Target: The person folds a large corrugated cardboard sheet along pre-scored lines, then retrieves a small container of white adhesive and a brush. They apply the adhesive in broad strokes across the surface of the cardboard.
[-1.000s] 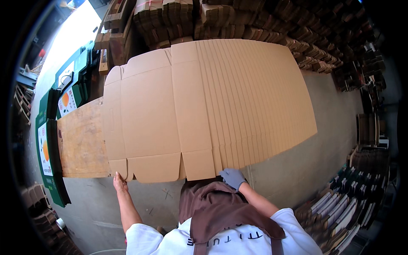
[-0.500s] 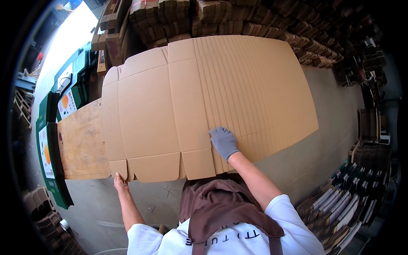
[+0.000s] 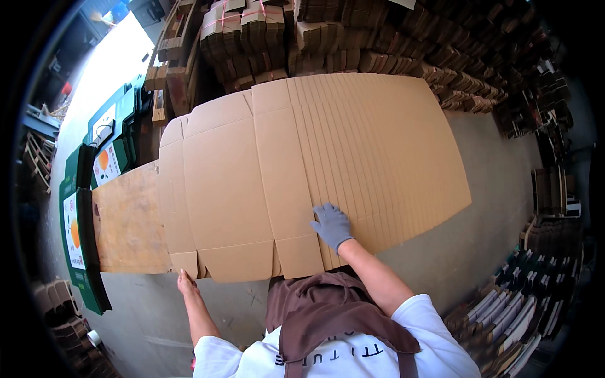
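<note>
While the right hand (image 3: 332, 225), in a grey glove, lies flat with fingers released on the fanned stack of flattened cardboard boxes (image 3: 378, 157), the bare left hand (image 3: 186, 283) touches the near left corner flap of the top cardboard sheet (image 3: 227, 189); whether its fingers pinch that flap cannot be told. These sheets cover a wooden tabletop (image 3: 129, 220). Green printed cartons (image 3: 79, 214) stand at the left, bundled cardboard (image 3: 265, 38) beyond.

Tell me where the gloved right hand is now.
In the head view, the right hand lies flat on the fanned cardboard sheets, right of centre, near their front edge.
</note>
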A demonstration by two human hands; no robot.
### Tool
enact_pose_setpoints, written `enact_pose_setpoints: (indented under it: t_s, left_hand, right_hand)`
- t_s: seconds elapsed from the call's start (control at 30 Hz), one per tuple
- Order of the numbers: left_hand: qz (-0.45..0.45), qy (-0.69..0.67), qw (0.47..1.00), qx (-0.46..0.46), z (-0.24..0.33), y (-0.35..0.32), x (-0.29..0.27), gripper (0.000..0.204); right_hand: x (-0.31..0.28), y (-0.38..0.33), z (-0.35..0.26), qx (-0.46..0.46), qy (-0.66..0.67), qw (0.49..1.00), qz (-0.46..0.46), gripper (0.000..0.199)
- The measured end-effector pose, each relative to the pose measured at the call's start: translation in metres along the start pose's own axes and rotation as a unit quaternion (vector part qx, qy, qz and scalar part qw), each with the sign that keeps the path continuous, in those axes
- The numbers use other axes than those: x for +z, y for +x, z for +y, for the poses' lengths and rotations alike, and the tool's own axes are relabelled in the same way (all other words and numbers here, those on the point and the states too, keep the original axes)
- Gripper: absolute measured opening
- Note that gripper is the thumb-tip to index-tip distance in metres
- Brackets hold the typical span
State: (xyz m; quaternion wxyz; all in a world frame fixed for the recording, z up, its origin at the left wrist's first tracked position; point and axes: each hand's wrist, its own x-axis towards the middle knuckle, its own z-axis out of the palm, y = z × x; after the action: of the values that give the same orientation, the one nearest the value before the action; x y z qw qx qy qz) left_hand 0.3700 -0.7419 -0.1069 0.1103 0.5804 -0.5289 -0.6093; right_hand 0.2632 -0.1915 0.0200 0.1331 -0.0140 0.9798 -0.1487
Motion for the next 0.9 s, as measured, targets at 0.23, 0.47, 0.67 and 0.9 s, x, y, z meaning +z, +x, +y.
enact_pose_setpoints:
  t_s: [0.23, 0.47, 0.67, 0.9]
  left_hand:
    - [-0.004, 0.012, 1.000, 0.003, 0.001, 0.001, -0.002, 0.020]
    - [-0.006, -0.007, 1.000, 0.000, -0.001, -0.004, 0.002, 0.021]
    - [-0.014, -0.026, 1.000, 0.007, -0.007, 0.009, -0.003, 0.026]
    - [0.137, 0.344, 0.882, 0.292, 0.013, -0.021, 0.022, 0.032]
  right_hand:
    - [0.001, 0.000, -0.003, 0.022, 0.014, 1.000, -0.006, 0.035]
    - [0.001, -0.001, -0.003, 0.028, 0.027, 0.999, -0.010, 0.034]
    - [0.004, 0.000, -0.003, 0.033, 0.035, 0.999, -0.003, 0.034]
    - [0.004, 0.001, -0.002, 0.044, 0.033, 0.998, -0.006, 0.034]
